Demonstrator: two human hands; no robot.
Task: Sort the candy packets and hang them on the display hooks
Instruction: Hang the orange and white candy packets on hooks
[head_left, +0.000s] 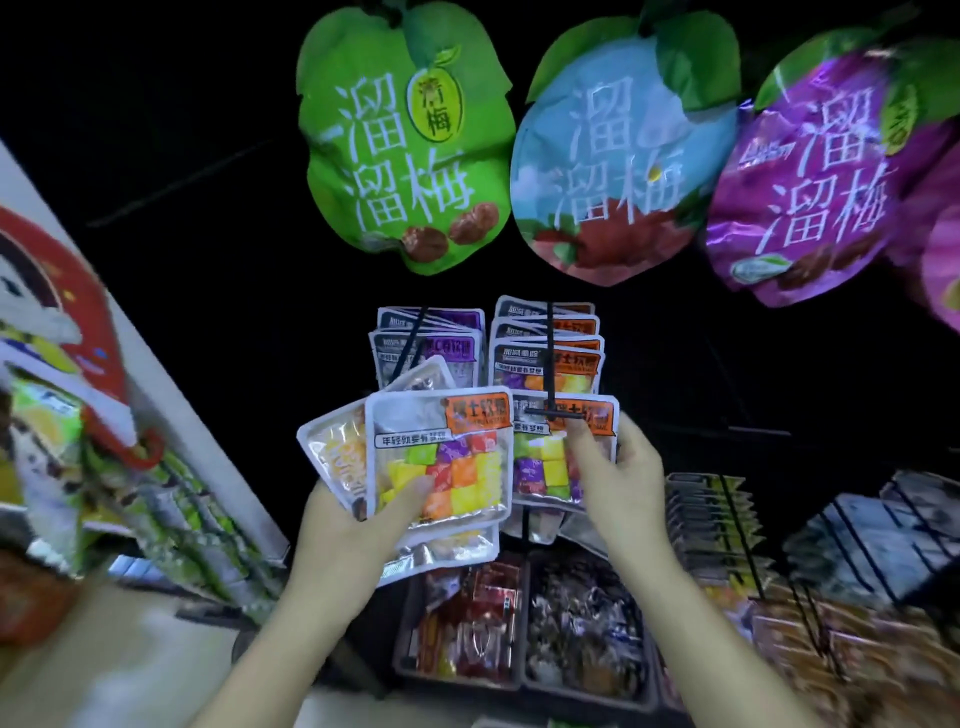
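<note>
Candy packets (436, 457) are fanned just left of the display hook (551, 413), clamped by the curled left hand (337, 525). One packet (545, 462) at the hook is pinched by the right hand (621, 480). The foil is judged light and slippery, so the top seam should be gripped.

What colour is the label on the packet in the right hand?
Orange label on the packet; the head view shows it.

Head view, forward-down, seemingly close to hooks (549, 411).
</note>
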